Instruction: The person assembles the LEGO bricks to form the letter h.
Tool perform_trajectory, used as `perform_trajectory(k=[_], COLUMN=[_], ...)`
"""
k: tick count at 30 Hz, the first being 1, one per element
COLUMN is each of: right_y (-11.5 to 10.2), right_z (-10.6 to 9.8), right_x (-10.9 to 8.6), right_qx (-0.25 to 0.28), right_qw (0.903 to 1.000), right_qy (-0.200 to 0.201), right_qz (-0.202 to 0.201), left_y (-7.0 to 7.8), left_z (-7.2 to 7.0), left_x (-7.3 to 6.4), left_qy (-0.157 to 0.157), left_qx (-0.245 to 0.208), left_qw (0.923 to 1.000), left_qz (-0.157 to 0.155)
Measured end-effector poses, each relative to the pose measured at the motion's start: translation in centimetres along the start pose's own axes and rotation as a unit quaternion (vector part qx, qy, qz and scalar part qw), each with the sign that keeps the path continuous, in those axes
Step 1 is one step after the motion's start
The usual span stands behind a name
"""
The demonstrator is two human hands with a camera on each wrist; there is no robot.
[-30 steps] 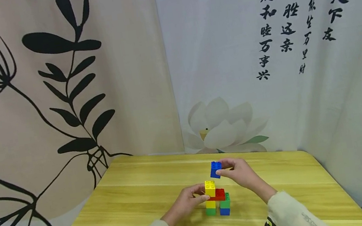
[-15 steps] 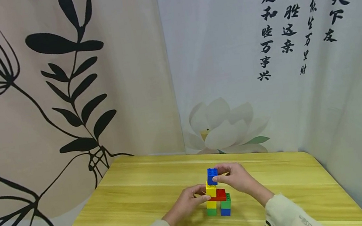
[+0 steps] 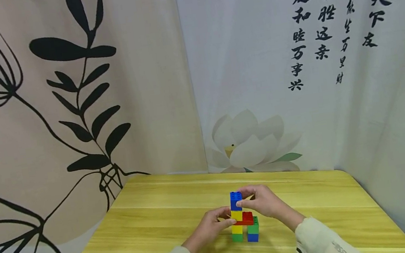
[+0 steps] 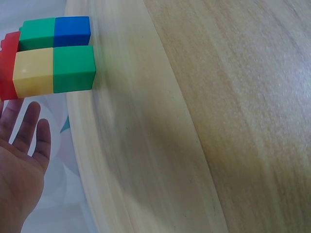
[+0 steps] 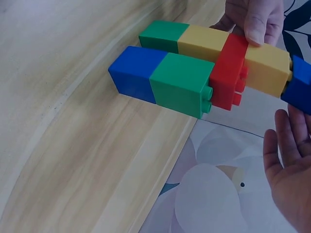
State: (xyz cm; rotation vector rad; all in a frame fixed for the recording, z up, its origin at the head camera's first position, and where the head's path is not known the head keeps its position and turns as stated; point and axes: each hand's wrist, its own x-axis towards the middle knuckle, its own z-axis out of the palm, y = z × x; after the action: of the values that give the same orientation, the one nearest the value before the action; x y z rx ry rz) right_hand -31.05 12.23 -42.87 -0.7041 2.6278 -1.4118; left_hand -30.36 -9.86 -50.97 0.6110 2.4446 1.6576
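My right hand (image 3: 262, 201) pinches a blue toy building block (image 3: 234, 201) right over the upper yellow block (image 3: 236, 215). In the right wrist view, studs show in a thin gap between these two. A red brick (image 3: 248, 218) lies under the yellow block and bridges two columns. The left column has a lower yellow block (image 4: 33, 73) on a green block (image 4: 74, 69); its neighbour has a green block (image 5: 180, 80) on a blue block (image 5: 136, 74). From the left, my left hand (image 3: 213, 225) holds the structure, its thumb at the upper yellow block and red brick.
The structure stands on a wooden table (image 3: 154, 224). Behind the table hangs a pale cloth (image 3: 157, 107) printed with plants, a lotus and dark writing. Wooden surface stretches to both sides of the hands.
My right hand has brought the blue block left and down, from above the structure onto the top of the upper yellow block. The left hand keeps its hold in nearly the same place.
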Motion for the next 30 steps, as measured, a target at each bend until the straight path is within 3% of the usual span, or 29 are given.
perform_trajectory(k=[14,23,30], right_y=[0.9,1.0,1.8], right_z=[0.8,1.4,1.3], right_x=[-0.3,-0.8,-1.2], right_qx=[0.006,0.02,0.01], right_qw=[0.9993,0.9989,0.999], right_qy=[0.026,0.034,0.039], right_qz=[-0.025,-0.026,-0.02], left_y=[-0.3,-1.0,-0.6], left_z=[0.2,0.9,0.8], left_x=[0.0,-1.0,-0.7], left_qy=[0.003,0.013,0.013], left_qx=[0.007,0.009,0.008], left_qw=[1.0,0.9998,0.9998], left_qz=[0.0,0.014,0.011])
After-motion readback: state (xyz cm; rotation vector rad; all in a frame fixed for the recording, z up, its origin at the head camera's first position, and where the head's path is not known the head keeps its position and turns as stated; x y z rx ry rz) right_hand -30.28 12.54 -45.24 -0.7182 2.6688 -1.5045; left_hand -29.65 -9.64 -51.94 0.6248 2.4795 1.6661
